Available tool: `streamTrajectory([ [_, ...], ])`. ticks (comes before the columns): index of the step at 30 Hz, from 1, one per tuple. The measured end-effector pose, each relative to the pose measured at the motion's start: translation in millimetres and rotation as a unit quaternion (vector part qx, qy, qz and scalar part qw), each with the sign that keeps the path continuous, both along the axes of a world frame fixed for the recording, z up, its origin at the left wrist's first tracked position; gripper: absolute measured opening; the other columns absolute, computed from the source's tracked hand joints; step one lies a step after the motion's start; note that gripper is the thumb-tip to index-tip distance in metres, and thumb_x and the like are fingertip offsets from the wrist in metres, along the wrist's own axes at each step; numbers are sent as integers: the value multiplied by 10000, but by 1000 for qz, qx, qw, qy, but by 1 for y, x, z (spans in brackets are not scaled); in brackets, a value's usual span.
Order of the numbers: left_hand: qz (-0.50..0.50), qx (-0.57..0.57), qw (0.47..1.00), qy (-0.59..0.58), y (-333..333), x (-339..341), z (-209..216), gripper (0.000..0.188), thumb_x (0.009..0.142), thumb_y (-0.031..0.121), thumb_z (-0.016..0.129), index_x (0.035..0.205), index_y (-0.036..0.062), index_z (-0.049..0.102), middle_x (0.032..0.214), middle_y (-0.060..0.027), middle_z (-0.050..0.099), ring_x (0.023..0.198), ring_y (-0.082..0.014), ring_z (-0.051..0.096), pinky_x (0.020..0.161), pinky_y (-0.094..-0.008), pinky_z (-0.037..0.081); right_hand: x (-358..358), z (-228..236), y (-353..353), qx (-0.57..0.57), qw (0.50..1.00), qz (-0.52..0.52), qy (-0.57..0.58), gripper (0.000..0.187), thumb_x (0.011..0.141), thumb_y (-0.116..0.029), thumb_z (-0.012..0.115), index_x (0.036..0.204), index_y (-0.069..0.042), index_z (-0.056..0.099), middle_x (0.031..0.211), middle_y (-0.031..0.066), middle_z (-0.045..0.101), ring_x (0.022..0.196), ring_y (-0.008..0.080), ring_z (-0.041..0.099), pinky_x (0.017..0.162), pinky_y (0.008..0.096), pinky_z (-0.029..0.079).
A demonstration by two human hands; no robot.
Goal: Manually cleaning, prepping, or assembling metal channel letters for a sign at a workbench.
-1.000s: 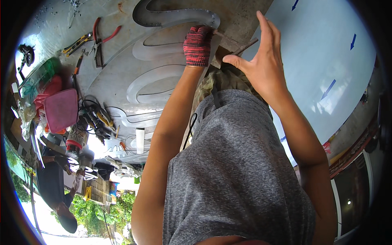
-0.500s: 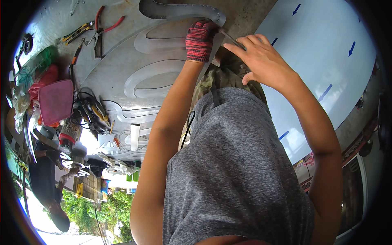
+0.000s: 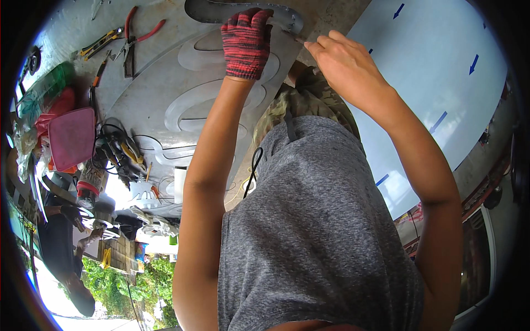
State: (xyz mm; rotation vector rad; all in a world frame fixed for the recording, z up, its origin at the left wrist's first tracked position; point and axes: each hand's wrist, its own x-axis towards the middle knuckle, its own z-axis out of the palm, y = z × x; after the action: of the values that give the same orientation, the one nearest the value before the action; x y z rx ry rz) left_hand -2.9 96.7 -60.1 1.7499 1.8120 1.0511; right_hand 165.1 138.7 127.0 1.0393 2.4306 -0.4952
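Note:
My left hand [image 3: 245, 47], in a red-and-black knit glove, curls its fingers over a curved metal strip [image 3: 207, 12] at the far edge of the view. The strip is wavy, with small dots along its rim, and the glove hides its middle. My bare right hand [image 3: 345, 63] is closed around a thin dark rod-like tool [image 3: 295, 37]. Its tip is at the strip's right end; whether they touch I cannot tell. Most of the tool is hidden in my fingers. Beneath the strip lies a grey metal sheet [image 3: 154, 83] with curving shapes on it.
Red-handled pliers [image 3: 132, 36], a yellow cutter knife [image 3: 102, 43] and an orange-handled tool [image 3: 100, 71] lie left. Beyond are a pink plastic container [image 3: 72, 139] and tangled cables with tools [image 3: 118, 149]. A white board with blue arrows [image 3: 425, 83] stands right. Another person [image 3: 61, 254] is at lower left.
My gloved left hand has moved left, away from the tool, onto the curved strip. My right hand has shifted up slightly, and its spread fingers have closed around the tool.

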Motion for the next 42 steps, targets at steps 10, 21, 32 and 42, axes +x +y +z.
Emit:
streamTrajectory([
  [10, -302, -147, 890, 310, 51, -14, 5, 359, 916, 196, 627, 1261, 269, 690, 1150, -29, 707, 1104, -281, 665, 951, -454, 501, -15, -8, 8, 30, 999, -5, -31, 294, 861, -18, 622, 1135, -10, 729, 984, 128, 701, 992, 312, 699, 854, 437, 568],
  [21, -327, -100, 893, 293, 46, -10, -29, 365, 951, 165, 535, 1274, 251, 682, 1262, -14, 704, 1097, -270, 692, 921, -423, 553, -25, -12, 14, 50, 998, -37, 31, 97, 724, -77, 735, 743, 16, 716, 867, 214, 709, 825, 378, 728, 726, 460, 586],
  [32, -335, -121, 890, 286, 51, -9, -22, 357, 954, 161, 535, 1269, 241, 684, 1243, -27, 710, 1081, -282, 703, 895, -433, 570, -30, -13, 19, 3, 996, -76, -55, 243, 857, -27, 658, 1085, -30, 745, 980, 156, 750, 913, 377, 720, 793, 467, 571],
  [42, -352, -105, 890, 270, 54, -3, -18, 263, 935, 154, 563, 1143, 210, 715, 1141, -65, 715, 1065, -291, 711, 877, -427, 581, -37, -12, 13, -7, 980, -181, -80, 244, 889, -93, 693, 1123, -49, 743, 951, 158, 767, 917, 369, 733, 831, 462, 576],
])
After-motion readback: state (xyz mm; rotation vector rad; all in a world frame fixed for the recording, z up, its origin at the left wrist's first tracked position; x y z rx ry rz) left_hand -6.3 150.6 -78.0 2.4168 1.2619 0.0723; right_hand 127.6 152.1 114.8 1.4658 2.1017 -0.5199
